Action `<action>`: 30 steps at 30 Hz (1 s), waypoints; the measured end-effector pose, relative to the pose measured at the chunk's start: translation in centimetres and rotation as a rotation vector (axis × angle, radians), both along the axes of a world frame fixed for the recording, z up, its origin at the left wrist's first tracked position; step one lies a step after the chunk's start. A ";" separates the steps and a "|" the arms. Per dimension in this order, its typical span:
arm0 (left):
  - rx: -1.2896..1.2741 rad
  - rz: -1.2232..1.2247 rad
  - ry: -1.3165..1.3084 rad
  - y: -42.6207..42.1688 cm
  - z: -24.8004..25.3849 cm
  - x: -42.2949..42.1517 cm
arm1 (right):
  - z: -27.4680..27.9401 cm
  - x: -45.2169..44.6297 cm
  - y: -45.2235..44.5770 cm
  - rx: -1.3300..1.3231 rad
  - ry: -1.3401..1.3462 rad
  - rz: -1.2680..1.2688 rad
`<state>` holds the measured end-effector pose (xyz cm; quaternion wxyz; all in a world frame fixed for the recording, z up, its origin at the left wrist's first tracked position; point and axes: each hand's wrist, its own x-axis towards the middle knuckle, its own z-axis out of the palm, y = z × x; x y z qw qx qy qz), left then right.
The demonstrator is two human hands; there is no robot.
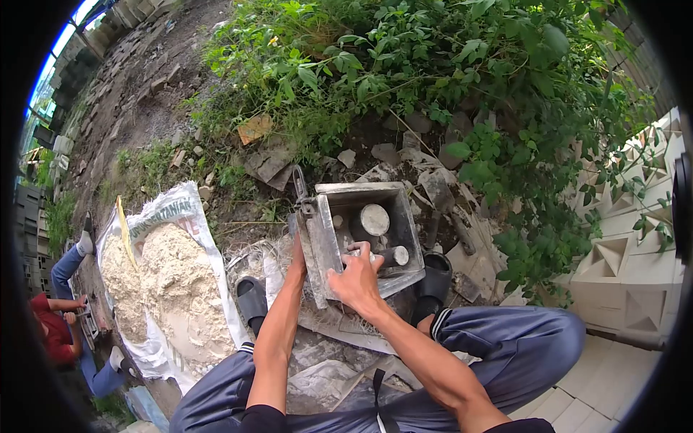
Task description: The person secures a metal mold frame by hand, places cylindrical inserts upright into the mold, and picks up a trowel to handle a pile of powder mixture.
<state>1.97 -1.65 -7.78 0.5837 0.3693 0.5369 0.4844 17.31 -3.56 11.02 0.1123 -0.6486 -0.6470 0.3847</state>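
A grey, dust-caked metal box mould stands tilted on the ground between my feet. Inside it are a wide round peg, a narrower dark cylinder and a small round stub. My right hand reaches over the near side of the mould, its fingers curled down around a pale piece that they mostly cover. Against the mould's left side, by an upright metal plate with a looped handle, is my left hand; the plate hides its fingers.
Left of the mould, a heap of pale, crumbly material lies on an opened white sack. Leafy plants grow beyond. Pale patterned blocks are stacked at right. Another person sits at far left.
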 end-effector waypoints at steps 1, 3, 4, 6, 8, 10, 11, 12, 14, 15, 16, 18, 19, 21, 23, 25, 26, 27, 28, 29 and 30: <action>-0.040 0.030 -0.044 -0.2 0.1 0.0 | -0.1 -0.4 -0.6 -0.014 0.010 0.003; -0.109 0.120 -0.123 -0.1 0.0 -0.1 | -0.4 -0.8 -0.8 -0.013 0.029 0.002; -0.144 0.177 -0.165 0.1 -0.1 -0.1 | -0.4 -0.6 -0.6 -0.007 0.029 -0.008; -0.176 0.266 -0.144 0.1 0.0 -1.2 | -0.5 -0.8 -0.8 -0.021 0.025 -0.015; -0.076 0.233 0.171 0.2 0.5 -3.2 | -0.3 -1.0 -0.8 0.000 0.035 -0.031; 0.343 0.080 0.858 -0.5 1.3 -5.1 | 0.0 -1.0 -0.7 -0.011 0.038 -0.039; 0.269 0.137 0.812 -1.7 1.9 -6.2 | 0.2 -1.3 -0.8 -0.024 0.041 -0.049; 0.197 0.196 0.766 -2.8 2.4 -7.1 | 0.3 -1.7 -1.0 -0.025 0.050 -0.036; 0.208 0.165 0.821 -4.2 3.2 -8.0 | 0.5 -2.2 -1.4 -0.045 0.009 -0.029; 0.222 0.188 0.832 -4.8 2.6 -8.9 | -0.2 -2.7 -1.8 -0.067 -0.026 -0.014; 0.239 0.210 0.843 -5.0 1.7 -9.4 | -0.5 -3.3 -2.2 -0.062 -0.024 -0.015; 0.205 0.418 0.570 -4.6 1.6 -9.3 | -1.0 -4.7 -3.2 -0.043 -0.153 -0.006; 0.229 0.542 0.473 -4.3 3.4 -8.8 | -1.4 -5.3 -3.6 -0.037 -0.193 -0.003; 0.272 0.547 0.321 -3.5 6.2 -7.9 | -1.7 -5.7 -3.7 -0.033 -0.182 -0.010; 0.193 0.438 0.201 -2.8 11.0 -5.3 | -1.9 -5.5 -4.3 -0.040 -0.176 -0.026; 0.131 0.336 0.083 -2.1 12.8 -3.0 | -2.2 -5.2 -4.2 -0.014 -0.150 -0.006; 0.043 0.224 0.194 -2.0 13.1 -2.2 | -2.2 -5.0 -4.1 -0.007 -0.148 -0.009; -0.042 0.113 0.305 -1.8 13.1 -1.5 | -2.1 -4.9 -3.7 -0.059 -0.142 0.007; -0.012 0.124 0.542 -1.7 12.4 -0.6 | -1.7 -4.8 -3.4 -0.111 -0.136 0.026; 0.007 0.174 0.488 -1.8 11.7 0.1 | -1.3 -4.4 -3.4 -0.107 -0.133 0.031; 0.031 0.234 0.428 -1.7 11.5 0.6 | -1.0 -3.6 -2.9 -0.132 -0.128 0.111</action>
